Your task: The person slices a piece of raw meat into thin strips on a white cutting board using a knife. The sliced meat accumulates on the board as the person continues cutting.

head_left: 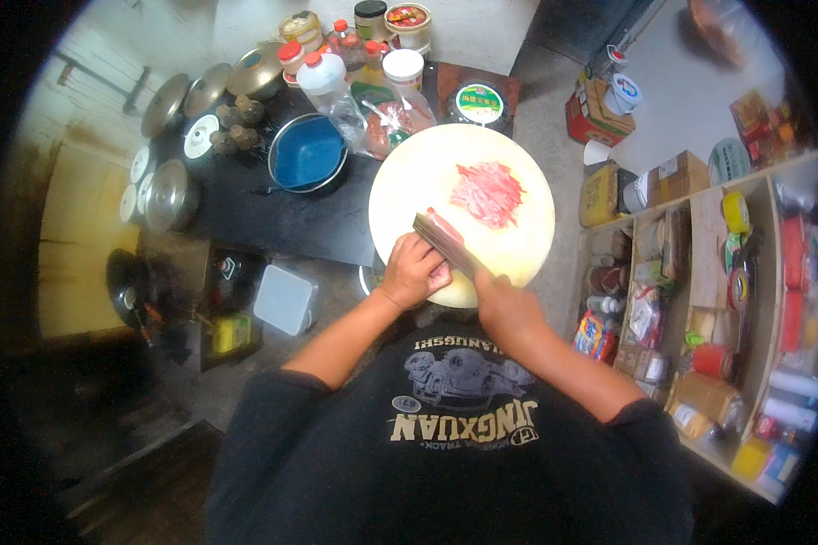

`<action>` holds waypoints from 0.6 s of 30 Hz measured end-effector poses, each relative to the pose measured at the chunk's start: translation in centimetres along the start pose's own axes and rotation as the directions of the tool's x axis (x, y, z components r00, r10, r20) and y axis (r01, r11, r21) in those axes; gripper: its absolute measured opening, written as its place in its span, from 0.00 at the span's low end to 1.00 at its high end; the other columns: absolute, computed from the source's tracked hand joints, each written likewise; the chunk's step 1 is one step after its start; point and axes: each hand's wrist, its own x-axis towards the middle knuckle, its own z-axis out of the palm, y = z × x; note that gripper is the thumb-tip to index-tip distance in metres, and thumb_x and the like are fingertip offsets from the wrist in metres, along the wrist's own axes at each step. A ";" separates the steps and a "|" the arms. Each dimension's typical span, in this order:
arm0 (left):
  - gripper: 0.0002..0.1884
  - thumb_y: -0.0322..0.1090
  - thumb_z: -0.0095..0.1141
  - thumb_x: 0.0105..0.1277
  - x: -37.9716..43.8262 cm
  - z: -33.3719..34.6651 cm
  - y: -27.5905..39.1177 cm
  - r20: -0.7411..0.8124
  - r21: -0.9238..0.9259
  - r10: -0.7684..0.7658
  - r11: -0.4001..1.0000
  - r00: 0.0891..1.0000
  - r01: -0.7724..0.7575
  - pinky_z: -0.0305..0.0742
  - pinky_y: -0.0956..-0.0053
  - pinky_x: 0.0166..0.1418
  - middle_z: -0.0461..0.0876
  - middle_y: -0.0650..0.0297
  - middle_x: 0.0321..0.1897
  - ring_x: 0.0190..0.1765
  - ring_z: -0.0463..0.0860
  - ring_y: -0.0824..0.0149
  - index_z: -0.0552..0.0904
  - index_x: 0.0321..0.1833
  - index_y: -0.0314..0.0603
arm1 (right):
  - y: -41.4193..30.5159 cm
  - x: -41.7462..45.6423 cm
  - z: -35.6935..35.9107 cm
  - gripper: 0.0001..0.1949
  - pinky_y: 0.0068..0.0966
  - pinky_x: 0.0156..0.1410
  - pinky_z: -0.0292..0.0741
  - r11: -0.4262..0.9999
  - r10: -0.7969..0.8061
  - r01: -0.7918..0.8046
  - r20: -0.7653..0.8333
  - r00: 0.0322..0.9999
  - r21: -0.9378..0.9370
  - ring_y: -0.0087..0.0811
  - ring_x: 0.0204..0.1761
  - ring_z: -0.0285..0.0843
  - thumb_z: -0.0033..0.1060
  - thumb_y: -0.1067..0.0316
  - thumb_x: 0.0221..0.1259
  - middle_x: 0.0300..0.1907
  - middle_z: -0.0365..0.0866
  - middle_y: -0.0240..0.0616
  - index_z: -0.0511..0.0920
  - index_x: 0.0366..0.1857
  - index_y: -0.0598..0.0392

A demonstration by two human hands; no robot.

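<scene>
A round pale chopping board (402, 177) lies before me at the counter's right end. My right hand (508, 306) grips the handle end of a kitchen cleaver (446, 246), its blade slanting up to the left across the board. Beyond the blade shows a small piece of raw meat (444, 226). My left hand (416, 271) rests at the near side of the blade, fingers curled at the board's left edge; whether they pin down more meat is hidden. Farther back on the board sits a loose heap of thin-cut pink meat strips (489, 194).
Left of the board stands a pot with a blue basin (307, 151) on the dark counter (273, 225). Behind are a clear plastic bag (388, 122), several jars (320, 75) and a round lidded tub (479, 103). Crowded wooden shelving (705, 245) stands to the right.
</scene>
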 end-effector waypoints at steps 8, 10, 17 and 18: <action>0.19 0.31 0.74 0.52 0.8 -0.7 0.6 -0.008 -0.011 0.003 1.000 1.000 -0.003 0.80 0.56 0.65 0.90 0.61 0.53 0.61 0.87 0.53 0.92 0.50 0.43 | 1.7 1.0 0.1 0.07 0.54 0.40 0.88 1.000 0.007 -0.007 0.040 0.999 -0.001 0.62 0.38 0.92 0.49 0.71 0.77 0.37 0.88 0.61 0.71 0.51 0.59; 0.22 0.33 0.75 0.52 0.4 -0.3 0.1 -0.001 -0.010 0.005 1.000 1.000 -0.005 0.79 0.55 0.66 0.90 0.60 0.55 0.62 0.86 0.51 0.92 0.53 0.44 | 1.9 1.7 0.0 0.07 0.55 0.42 0.88 1.000 -0.015 0.015 0.035 0.999 0.002 0.62 0.38 0.92 0.49 0.71 0.77 0.36 0.88 0.61 0.71 0.51 0.59; 0.20 0.34 0.75 0.50 0.2 -0.1 0.1 -0.012 0.024 0.025 0.999 1.000 -0.024 0.80 0.54 0.66 0.89 0.62 0.52 0.60 0.87 0.50 0.90 0.48 0.45 | 2.7 2.4 1.2 0.07 0.56 0.41 0.87 0.999 -0.035 0.035 0.000 0.999 0.014 0.62 0.36 0.92 0.49 0.70 0.77 0.35 0.88 0.61 0.72 0.51 0.58; 0.19 0.34 0.75 0.50 0.2 -0.3 0.3 -0.005 0.021 0.022 1.000 1.000 -0.022 0.80 0.54 0.65 0.89 0.61 0.51 0.60 0.87 0.50 0.91 0.48 0.45 | 2.8 2.4 1.3 0.07 0.55 0.41 0.87 0.999 -0.036 0.036 -0.008 0.999 0.002 0.62 0.35 0.92 0.50 0.70 0.76 0.34 0.88 0.60 0.72 0.51 0.59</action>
